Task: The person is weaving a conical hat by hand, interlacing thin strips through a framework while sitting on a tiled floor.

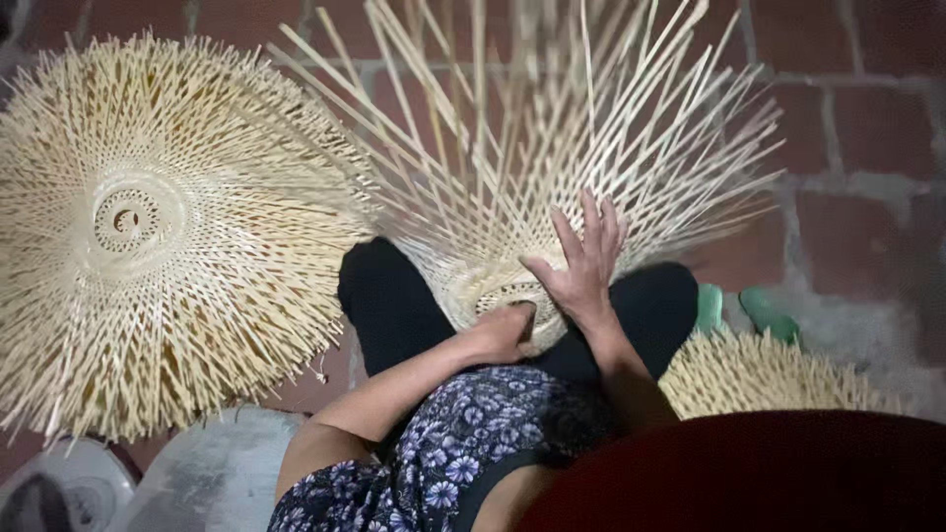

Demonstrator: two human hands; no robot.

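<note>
My right hand [587, 264] flat on woven bamboo piece [552, 177] between my knees, fingers spread wide, pointing to 12 o'clock. My left hand [507, 330] curled at its round middle, at 7 o'clock from right hand; grip hidden, cannot tell. Finished bamboo disc [148, 236] lies at 9 o'clock on brick floor [857, 128].
</note>
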